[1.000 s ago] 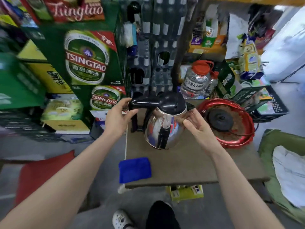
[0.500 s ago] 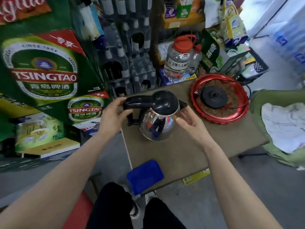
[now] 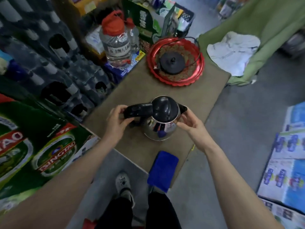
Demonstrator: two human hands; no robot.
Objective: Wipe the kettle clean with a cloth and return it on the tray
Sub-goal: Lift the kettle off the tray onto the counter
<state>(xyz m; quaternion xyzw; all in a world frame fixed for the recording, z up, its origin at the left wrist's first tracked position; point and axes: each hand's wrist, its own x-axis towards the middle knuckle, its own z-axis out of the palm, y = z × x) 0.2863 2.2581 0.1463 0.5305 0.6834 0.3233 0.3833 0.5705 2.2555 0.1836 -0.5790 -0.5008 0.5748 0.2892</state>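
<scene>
Kettle (image 3: 162, 119) stood upright on the table (image 3: 132, 90), near its front, w/ left hand (image 3: 116, 120) wrapped round the black handle & right hand (image 3: 189, 120) pinching it just under the spout. Looked like the set-down step before wiping, so next move prob. calls for freeing one hand to grab the blue cloth (image 3: 163, 170) at the near edge. Red tray (image 3: 200, 70), well apart, held only the black base (image 3: 171, 65) w/ its cord; water jug (image 3: 116, 42) looked roughly full.

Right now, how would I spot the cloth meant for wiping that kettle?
Find the brown table. At its near edge, below the shiny kettle, lies a folded cloth, overhanging the edge. It is the only bright blue thing on the table.
</scene>
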